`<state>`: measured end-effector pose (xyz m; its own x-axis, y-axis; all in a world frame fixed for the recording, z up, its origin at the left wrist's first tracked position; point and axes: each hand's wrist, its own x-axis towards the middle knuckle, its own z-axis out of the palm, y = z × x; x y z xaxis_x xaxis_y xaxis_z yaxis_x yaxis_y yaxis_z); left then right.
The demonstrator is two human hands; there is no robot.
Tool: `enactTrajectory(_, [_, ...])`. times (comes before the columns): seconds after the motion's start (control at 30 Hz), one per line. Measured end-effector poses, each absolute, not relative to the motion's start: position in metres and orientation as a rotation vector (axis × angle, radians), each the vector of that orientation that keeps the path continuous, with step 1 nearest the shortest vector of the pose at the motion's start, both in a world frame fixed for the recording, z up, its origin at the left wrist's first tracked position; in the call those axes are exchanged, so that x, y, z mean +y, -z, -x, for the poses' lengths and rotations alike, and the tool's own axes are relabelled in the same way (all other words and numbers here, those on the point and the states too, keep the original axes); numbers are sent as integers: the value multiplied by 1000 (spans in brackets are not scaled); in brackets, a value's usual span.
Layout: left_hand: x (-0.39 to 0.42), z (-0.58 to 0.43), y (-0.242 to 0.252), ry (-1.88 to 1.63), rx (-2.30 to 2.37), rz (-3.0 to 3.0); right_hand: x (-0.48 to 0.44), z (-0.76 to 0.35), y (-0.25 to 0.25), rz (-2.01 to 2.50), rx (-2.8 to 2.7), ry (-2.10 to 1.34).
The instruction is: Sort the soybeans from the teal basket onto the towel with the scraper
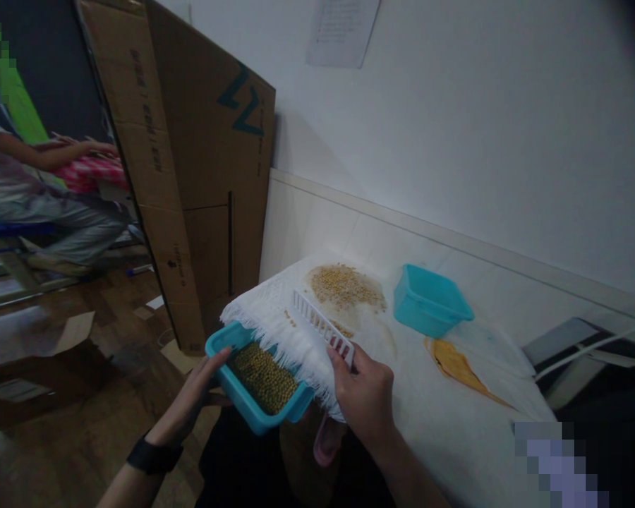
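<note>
This is looking like a shared indoor workroom, though whether it is serving an office or a workshop is hard to tell. A printed sheet (343,32) is hanging on the plain white wall (481,106), a tall cardboard box (206,134) is standing beside the pale surface (434,423), an open carton (47,384) is lying on the wood-look floor (124,335), and another person (74,215) is sitting nearby.

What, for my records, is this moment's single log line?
Left hand: holds tub of green beans; right hand: holds slatted strip; grains: piled beyond strip
</note>
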<state>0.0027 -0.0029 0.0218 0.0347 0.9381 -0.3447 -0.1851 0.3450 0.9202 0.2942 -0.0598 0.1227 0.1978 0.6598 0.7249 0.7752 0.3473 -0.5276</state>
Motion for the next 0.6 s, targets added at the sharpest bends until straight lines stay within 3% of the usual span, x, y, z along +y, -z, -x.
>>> enactTrajectory(0.6, [-6,-6,-34,-1013,1219,-835,-50,-293,-140,1351,-1518,269])
